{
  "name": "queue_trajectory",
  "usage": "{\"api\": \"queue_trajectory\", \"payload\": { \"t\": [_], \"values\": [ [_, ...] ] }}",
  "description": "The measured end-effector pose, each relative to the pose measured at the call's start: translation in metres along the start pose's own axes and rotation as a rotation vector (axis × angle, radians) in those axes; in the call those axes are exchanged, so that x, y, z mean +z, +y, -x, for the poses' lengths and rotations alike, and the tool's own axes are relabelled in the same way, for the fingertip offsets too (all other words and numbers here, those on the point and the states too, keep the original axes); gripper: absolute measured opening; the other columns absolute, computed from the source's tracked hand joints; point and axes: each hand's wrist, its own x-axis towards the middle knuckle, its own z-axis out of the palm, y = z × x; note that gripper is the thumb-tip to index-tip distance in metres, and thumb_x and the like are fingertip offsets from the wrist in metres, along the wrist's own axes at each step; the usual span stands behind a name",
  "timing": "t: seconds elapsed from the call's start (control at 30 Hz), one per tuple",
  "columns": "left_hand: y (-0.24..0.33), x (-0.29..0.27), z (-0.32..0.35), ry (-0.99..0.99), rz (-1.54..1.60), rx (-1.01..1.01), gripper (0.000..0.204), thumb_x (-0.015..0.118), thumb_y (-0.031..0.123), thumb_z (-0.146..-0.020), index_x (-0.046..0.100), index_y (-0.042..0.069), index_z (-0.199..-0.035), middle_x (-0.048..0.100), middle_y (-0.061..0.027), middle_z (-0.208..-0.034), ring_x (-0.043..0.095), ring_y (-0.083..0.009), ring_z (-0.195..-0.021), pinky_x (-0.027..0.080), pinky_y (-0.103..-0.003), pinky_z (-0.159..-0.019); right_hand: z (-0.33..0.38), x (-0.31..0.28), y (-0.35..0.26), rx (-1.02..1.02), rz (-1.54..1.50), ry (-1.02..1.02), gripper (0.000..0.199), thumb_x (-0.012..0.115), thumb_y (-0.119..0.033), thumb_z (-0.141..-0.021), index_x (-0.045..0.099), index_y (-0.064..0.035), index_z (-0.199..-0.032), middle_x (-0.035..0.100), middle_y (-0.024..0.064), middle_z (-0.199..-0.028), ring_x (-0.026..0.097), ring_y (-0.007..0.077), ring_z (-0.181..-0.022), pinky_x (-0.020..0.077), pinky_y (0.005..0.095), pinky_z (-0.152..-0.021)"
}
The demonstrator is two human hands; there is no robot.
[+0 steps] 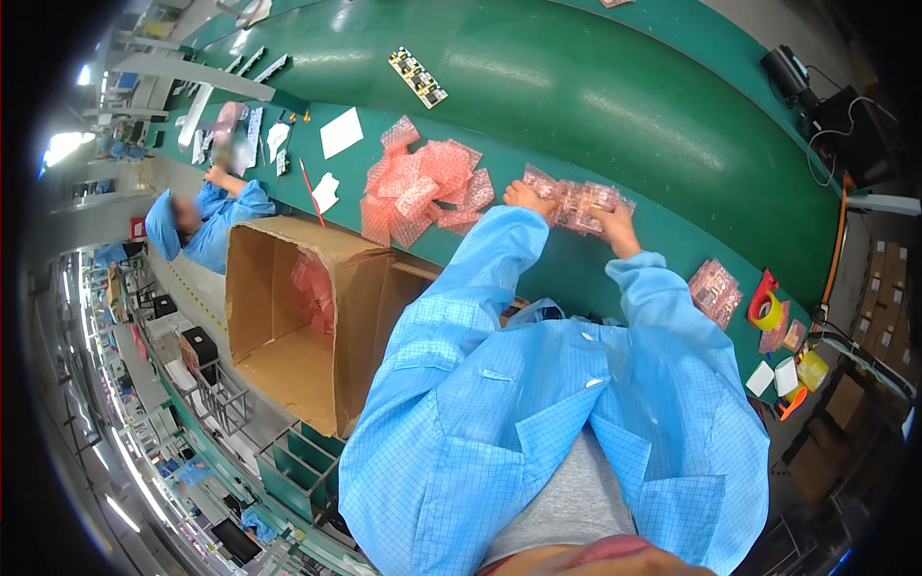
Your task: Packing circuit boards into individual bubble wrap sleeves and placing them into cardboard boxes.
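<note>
A row of pink bubble-wrapped packs (pixel 574 204) lies on the green bench (pixel 576 106) in front of me. My left hand (pixel 524 197) grips the left end of that row and my right hand (pixel 617 227) grips its right end. Both sleeves are light blue. A loose heap of pink bubble-wrap bags (pixel 421 190) lies just left of my left hand, not touched.
An open cardboard box (pixel 288 317) stands at my left with pink packs inside. A circuit board panel (pixel 418 77) lies farther back. More pink packs (pixel 715 291), tape rolls (pixel 766 309) and white papers (pixel 341 132) lie on the bench. Another person in blue (pixel 206 221) works at the left.
</note>
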Motion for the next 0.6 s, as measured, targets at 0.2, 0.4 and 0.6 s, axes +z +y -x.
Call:
{"api": "queue_trajectory", "payload": {
  "t": [0.2, 0.4, 0.6],
  "values": [
    [0.001, 0.005, -0.020, -0.232, 0.192, 0.068, 0.084, 0.083, 0.041, -0.054, 0.045, -0.004, -0.113, 0.050, -0.0212, -0.116, 0.048, -0.0374, -0.111, 0.043, -0.043, -0.095, -0.029, -0.070, 0.072, 0.055, 0.099, 0.205, 0.039, 0.074, -0.013, -0.072, 0.060, 0.0029, -0.104, 0.065, 0.0095, -0.098, 0.062, 0.0171, -0.086, 0.0494, 0.0322, -0.076],
    [0.016, -0.001, 0.005, -0.251, 0.161, 0.100, 0.082, 0.082, 0.038, -0.056, 0.043, -0.005, -0.113, 0.053, -0.0222, -0.114, 0.054, -0.0374, -0.107, 0.045, -0.043, -0.092, -0.024, -0.019, 0.065, 0.057, 0.194, 0.279, 0.047, 0.074, -0.010, -0.068, 0.057, 0.0053, -0.109, 0.064, 0.0133, -0.102, 0.062, 0.0232, -0.092, 0.0485, 0.0338, -0.084],
    [-0.055, 0.030, -0.056, -0.353, 0.356, 0.172, 0.073, 0.082, 0.031, -0.059, 0.046, -0.003, -0.114, 0.058, -0.0208, -0.112, 0.058, -0.0321, -0.103, 0.047, -0.040, -0.088, -0.024, -0.006, 0.021, 0.100, 0.088, 0.080, 0.051, 0.076, -0.008, -0.067, 0.055, 0.0042, -0.111, 0.063, 0.0143, -0.105, 0.062, 0.0233, -0.095, 0.0482, 0.0336, -0.085]
  ]
}}
